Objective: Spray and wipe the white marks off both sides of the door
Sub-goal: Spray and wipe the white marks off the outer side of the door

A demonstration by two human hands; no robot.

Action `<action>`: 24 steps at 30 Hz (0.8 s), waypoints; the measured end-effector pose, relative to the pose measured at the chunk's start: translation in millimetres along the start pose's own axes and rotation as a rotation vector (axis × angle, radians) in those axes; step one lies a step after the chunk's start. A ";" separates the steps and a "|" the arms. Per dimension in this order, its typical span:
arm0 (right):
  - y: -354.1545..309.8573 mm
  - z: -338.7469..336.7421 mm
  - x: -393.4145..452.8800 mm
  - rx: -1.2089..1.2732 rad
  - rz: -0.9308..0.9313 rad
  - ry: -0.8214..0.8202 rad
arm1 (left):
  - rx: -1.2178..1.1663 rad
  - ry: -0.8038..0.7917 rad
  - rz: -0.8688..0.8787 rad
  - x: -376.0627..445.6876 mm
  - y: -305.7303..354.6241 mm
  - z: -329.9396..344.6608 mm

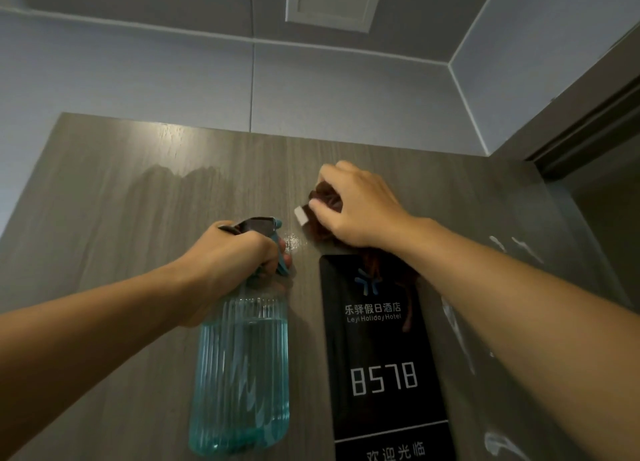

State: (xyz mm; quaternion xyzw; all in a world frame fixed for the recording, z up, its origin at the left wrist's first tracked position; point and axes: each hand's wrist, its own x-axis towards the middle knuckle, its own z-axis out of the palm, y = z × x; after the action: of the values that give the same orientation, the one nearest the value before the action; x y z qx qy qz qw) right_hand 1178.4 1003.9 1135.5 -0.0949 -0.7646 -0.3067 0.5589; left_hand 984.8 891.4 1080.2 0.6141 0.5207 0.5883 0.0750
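Head view | left hand (228, 252) grips spray bottle (242, 367) near door (104, 218) top edge | right hand (356, 207) presses brown cloth (325, 200) above number plate (381, 356) | white marks (457, 332) toward right edge

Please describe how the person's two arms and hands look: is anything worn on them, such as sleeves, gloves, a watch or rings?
Both forearms are bare as far as the picture shows: no sleeves reach into view. The left hand and the right hand wear no gloves. No watch or bracelet shows at either wrist, and no ring shows on the fingers that can be seen. No markings are visible.
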 end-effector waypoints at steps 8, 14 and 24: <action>36.3 -30.8 -37.3 -0.135 0.067 -0.170 | 0.015 0.137 0.036 -46.8 29.1 21.9; 9.6 -17.7 -21.6 -0.142 0.020 -0.120 | 0.010 0.159 -0.003 -48.4 32.0 23.9; 30.5 -22.7 -52.5 -0.113 0.076 -0.093 | 0.071 0.190 -0.002 -52.3 37.8 28.1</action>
State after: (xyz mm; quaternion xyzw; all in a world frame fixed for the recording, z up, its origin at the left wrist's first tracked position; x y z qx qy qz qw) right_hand 1230.2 1025.4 1102.9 -0.1697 -0.7670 -0.3232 0.5276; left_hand 1040.4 851.2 1064.7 0.5574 0.5465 0.6251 0.0041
